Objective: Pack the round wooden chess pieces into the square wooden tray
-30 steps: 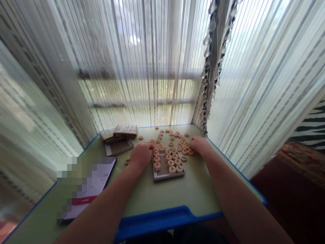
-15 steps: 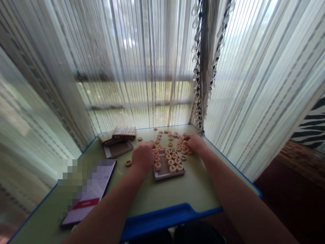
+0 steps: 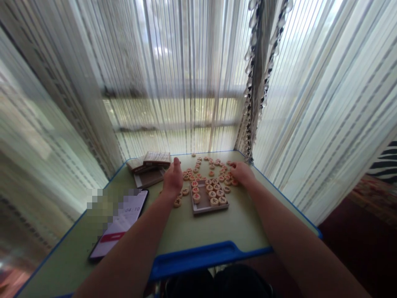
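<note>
Round wooden Chinese chess pieces [image 3: 211, 171] with red characters lie scattered over the far part of the green table [image 3: 189, 227]. Several more sit in a shallow brown tray [image 3: 194, 209] with pale lining. My left hand [image 3: 173, 179] stands raised on its side, left of the tray, fingers extended, with nothing visible in it. A few pieces lie just below it. My right hand [image 3: 242, 173] rests with curled fingers on the pieces at the tray's upper right. Its fingertips are partly hidden.
A lit smartphone [image 3: 124, 223] lies at the table's left, partly covered by a pixelated patch. A stacked cardboard box [image 3: 156, 158] and a brown box part [image 3: 149, 178] stand at the back left. Sheer curtains hang beyond the blue-trimmed table edges.
My left hand has lifted from the tray's upper-left corner and turned on its side, uncovering pieces beside the tray. My right hand stays among the pieces. The view has shifted slightly.
</note>
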`<state>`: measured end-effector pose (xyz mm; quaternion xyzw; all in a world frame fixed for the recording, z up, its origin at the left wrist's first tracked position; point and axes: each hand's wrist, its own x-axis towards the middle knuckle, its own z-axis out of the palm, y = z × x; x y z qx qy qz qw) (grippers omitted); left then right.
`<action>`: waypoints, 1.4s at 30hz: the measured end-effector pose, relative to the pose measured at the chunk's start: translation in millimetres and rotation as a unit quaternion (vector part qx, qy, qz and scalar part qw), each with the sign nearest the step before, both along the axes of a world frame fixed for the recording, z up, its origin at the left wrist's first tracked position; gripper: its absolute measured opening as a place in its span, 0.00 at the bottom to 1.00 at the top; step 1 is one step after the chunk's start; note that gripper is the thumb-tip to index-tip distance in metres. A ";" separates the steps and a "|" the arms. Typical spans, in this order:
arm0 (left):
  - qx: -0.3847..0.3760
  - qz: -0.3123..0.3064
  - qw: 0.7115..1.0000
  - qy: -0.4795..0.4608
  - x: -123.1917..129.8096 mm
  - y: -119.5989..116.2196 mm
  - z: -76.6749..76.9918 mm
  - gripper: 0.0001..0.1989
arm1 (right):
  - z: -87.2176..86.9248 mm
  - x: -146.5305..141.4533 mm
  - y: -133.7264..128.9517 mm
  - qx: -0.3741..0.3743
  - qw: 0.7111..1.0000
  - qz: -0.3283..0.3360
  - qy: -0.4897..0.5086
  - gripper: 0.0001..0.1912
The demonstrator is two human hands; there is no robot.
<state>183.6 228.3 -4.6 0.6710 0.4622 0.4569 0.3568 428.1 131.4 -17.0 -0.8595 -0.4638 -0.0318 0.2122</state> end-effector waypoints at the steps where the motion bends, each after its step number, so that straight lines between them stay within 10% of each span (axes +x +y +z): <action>1: -0.037 -0.013 0.999 -0.028 0.3 -0.8 1.2 0.39 | -1.0 0.2 1.0 -0.001 1.000 0.005 -0.002 0.20; 6: -0.196 -0.073 0.968 -0.135 -2.8 -1.0 12.0 0.48 | -4.9 -2.9 6.5 0.018 0.994 0.087 -0.060 0.18; 24: -0.181 -0.055 0.962 -0.199 -2.1 -2.5 13.6 0.39 | 17.1 -24.8 -6.5 -0.056 0.966 0.248 -0.042 0.12; 31: 0.013 -0.046 0.998 -0.051 1.0 -3.3 5.5 0.38 | 20.5 -27.2 -7.6 -0.086 0.957 0.274 -0.051 0.12; 42: 0.215 -0.075 0.966 0.124 -1.9 -22.4 9.3 0.34 | 16.6 -27.9 -6.9 -0.081 0.956 0.273 -0.066 0.07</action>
